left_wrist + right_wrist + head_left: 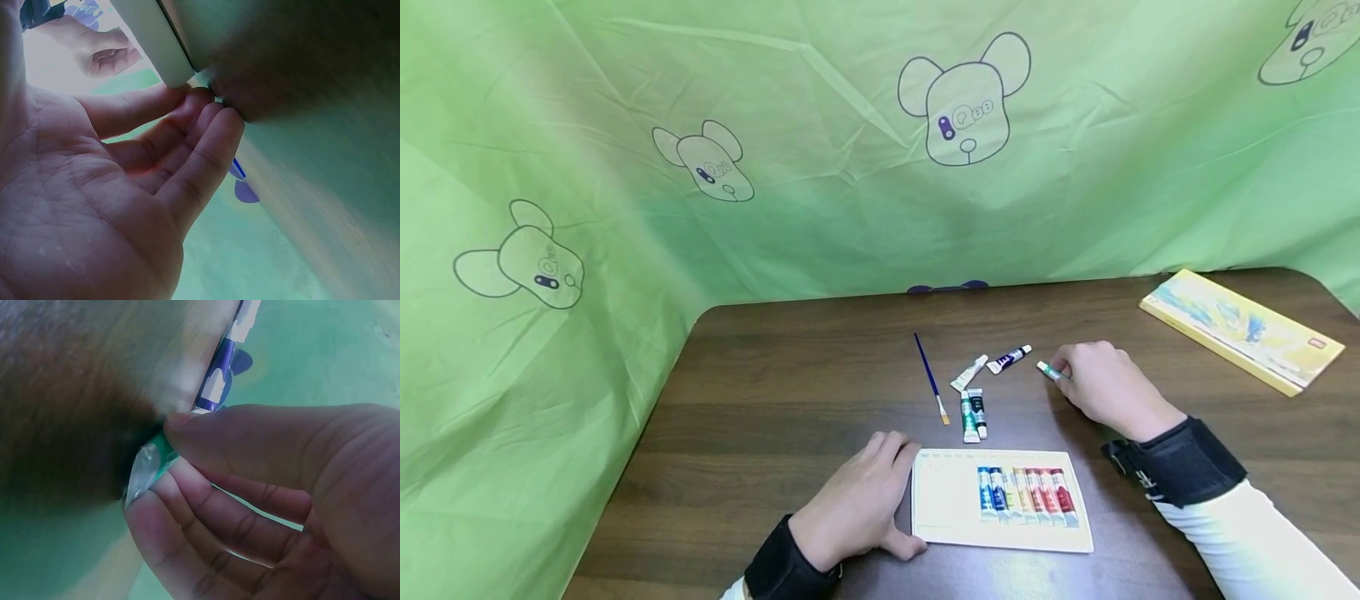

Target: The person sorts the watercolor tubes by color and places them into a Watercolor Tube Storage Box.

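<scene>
My right hand (1108,387) pinches a small green paint tube (1048,370) low over the table, right of the loose tubes. In the right wrist view, the thumb and fingertips are on the tube (147,464), and its flat clear end shows. Fingers extended, my left hand (859,500) rests at the left edge of a white tray (947,500); the thumb is by its near corner and the fingertips by its far corner. Several blue, yellow, orange and red paint tubes (1026,494) lie side by side in the tray's right part.
Behind the tray lie a green tube (969,417), a dark tube (978,412), a white tube (969,372) and a purple tube (1009,359). A blue paintbrush (928,367) is left of them. At the back right rests a yellow box (1240,329). Green cloth (820,217) hangs behind the table.
</scene>
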Demonstrator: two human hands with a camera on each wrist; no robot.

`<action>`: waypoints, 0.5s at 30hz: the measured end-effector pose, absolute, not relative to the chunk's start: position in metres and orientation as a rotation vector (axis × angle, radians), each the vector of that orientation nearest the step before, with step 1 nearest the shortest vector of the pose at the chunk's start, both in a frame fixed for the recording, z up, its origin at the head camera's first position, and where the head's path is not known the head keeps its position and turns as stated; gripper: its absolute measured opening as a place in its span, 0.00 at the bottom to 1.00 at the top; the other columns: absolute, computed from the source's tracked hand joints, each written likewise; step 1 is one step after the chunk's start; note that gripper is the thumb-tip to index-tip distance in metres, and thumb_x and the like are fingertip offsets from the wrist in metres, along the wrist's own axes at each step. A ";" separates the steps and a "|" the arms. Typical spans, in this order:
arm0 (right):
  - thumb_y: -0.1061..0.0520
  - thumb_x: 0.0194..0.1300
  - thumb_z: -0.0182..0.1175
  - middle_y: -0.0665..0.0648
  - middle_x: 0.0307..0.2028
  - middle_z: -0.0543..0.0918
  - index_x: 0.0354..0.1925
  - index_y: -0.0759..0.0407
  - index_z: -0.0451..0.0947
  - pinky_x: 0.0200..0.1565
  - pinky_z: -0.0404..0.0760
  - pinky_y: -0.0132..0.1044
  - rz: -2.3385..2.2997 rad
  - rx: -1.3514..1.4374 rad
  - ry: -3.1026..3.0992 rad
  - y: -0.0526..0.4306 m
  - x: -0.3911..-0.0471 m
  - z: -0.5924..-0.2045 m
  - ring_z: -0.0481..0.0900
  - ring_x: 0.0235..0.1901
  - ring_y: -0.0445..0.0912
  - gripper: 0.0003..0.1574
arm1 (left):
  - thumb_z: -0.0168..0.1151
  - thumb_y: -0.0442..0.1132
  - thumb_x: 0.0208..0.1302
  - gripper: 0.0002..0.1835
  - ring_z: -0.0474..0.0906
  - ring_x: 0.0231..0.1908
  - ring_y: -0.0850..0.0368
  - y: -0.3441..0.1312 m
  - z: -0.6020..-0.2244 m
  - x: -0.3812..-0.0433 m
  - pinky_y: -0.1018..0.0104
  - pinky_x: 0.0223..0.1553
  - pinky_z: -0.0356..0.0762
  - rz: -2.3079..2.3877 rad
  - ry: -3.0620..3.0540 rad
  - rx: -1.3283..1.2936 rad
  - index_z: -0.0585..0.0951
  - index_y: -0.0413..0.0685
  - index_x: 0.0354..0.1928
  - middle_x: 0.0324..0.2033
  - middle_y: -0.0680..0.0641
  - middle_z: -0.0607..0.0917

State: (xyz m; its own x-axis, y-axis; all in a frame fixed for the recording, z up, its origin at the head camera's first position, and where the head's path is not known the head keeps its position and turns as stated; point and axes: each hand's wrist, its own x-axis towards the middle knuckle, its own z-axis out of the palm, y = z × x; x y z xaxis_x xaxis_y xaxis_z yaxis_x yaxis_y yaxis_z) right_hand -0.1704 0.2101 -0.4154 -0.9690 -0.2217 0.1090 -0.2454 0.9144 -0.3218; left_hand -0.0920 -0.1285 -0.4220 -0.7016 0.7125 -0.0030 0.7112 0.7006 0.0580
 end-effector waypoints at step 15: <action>0.62 0.54 0.68 0.56 0.27 0.85 0.38 0.66 0.86 0.29 0.77 0.45 0.601 0.253 -3.084 0.200 -0.157 -0.404 0.78 0.26 0.47 0.11 | 0.82 0.67 0.38 0.53 0.73 0.53 0.57 -0.129 -0.421 -0.091 0.68 0.60 0.77 0.085 2.890 1.217 0.77 0.42 0.63 0.54 0.50 0.80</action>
State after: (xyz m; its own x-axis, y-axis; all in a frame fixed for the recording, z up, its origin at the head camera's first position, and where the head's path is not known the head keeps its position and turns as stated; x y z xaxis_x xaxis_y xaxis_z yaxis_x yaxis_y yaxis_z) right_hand -0.1571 0.1999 -0.4042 -0.9871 -0.1588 0.0204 -0.1548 0.9145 -0.3738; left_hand -0.0911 -0.1286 -0.4213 -0.6988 0.7151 0.0165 0.7148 0.6974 0.0520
